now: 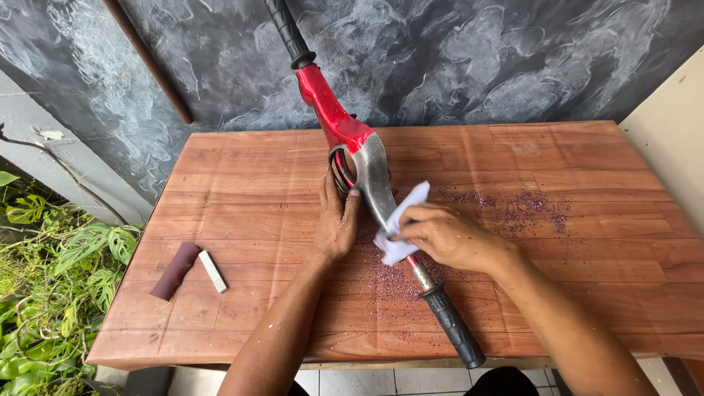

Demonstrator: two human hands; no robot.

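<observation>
- Handlebar part (367,158) lies on the wooden table (587,183), long axis diagonal: far grip (288,33) up-left past the table's back edge, near grip (455,330) down-right at the front edge.
- Upper arm red, lower arm mostly bare metal; reddish dust (513,209) scattered on the table to the right.
- Left hand (336,220) just left of the axis, fingers curled on the round clamp in the middle, pinning it.
- Right hand (447,236) sits right on the axis, lower down, closed on a white cloth (396,224) pressed to the bare shaft.
- Thumb side of the right grasp hidden, probably a pinch.
- Brown sanding sheet (174,271) and small white block (213,271) lie well apart, far left.
</observation>
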